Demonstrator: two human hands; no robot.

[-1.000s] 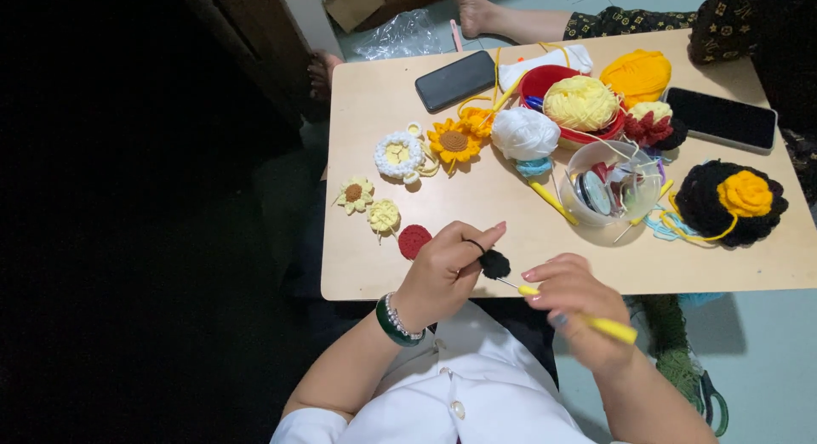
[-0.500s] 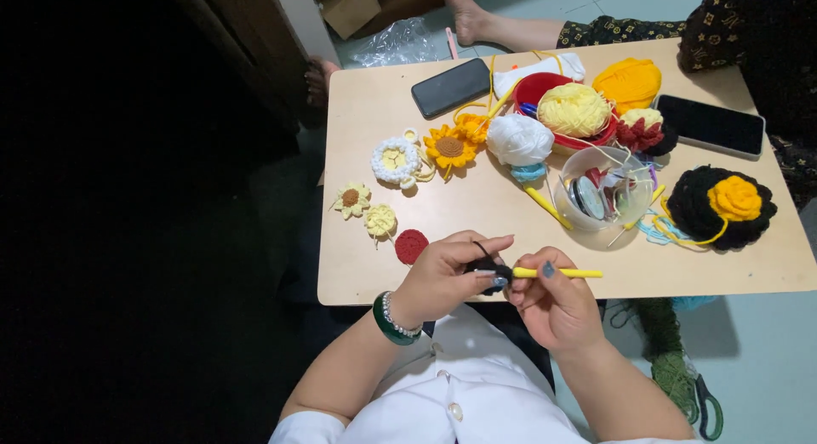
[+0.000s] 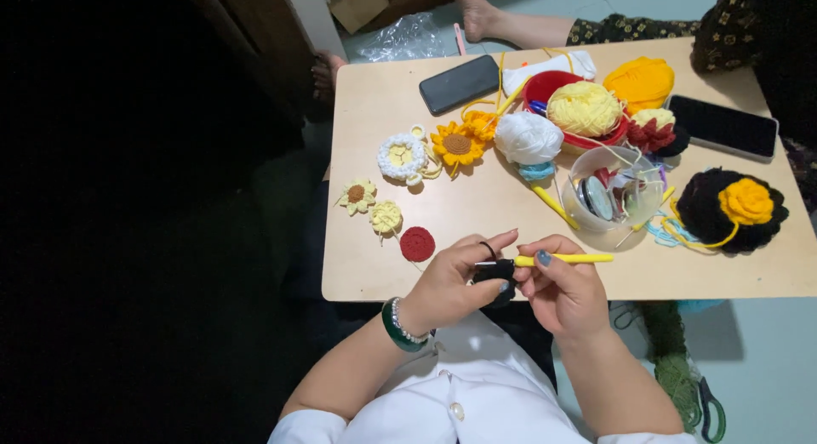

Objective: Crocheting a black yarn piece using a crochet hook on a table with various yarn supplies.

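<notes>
**A crochet corner on a home floor**

This looks like a lived-in home room, set up for handcraft. A low wooden table [image 3: 383,265] stands on a pale floor, and beyond it, far from the hands, another person's bare foot [image 3: 473,8] rests on that floor beside a cardboard box [image 3: 357,2] and a crumpled plastic bag [image 3: 408,40].

Just ahead of the right hand [image 3: 563,293] sits a clear tub of notions [image 3: 611,197]; farther out are yarn balls in a red bowl [image 3: 545,91] and two phones. Ahead of the left hand [image 3: 451,282] lie finished crochet flowers [image 3: 456,144]. Scissors [image 3: 711,410] lie on the floor to the right.
</notes>
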